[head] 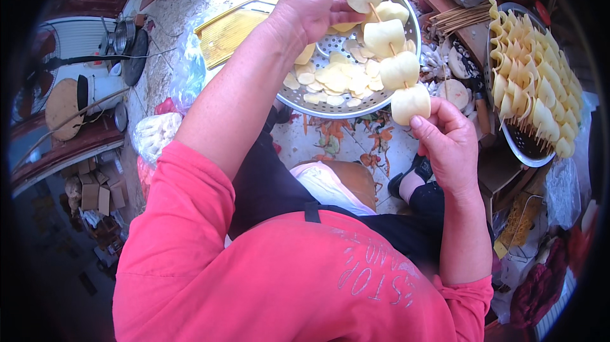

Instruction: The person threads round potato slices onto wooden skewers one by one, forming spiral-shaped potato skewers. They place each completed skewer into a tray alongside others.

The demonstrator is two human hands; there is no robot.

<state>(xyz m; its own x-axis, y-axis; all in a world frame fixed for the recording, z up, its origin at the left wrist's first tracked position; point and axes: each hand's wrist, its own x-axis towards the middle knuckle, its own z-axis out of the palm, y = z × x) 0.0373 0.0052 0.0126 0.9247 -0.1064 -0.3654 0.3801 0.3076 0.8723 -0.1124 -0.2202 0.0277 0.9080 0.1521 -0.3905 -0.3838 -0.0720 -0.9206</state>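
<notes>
A thin wooden skewer carries several pale, thin slices, likely potato (399,71), spaced along it above the right rim of a perforated metal colander (340,115). My left hand (319,6) holds the slice at its far end. At the near end, my right hand (445,139) pinches the lowest slice between thumb and fingers; the skewer's end is hidden there. Inside the colander lie many loose round slices (345,77), with larger pale pieces partly behind my left hand. A yellow, ridged board in a frame (233,34) leans on the colander's left side.
To the right, an oval metal tray (529,161) bears many loaded skewers (536,84). A bundle of bare skewers (460,18) lies near it. A wooden handle (481,113) stands beside pale vegetable pieces (455,94). Vegetable scraps (333,132) litter the floor; plastic bags (157,134) sit left.
</notes>
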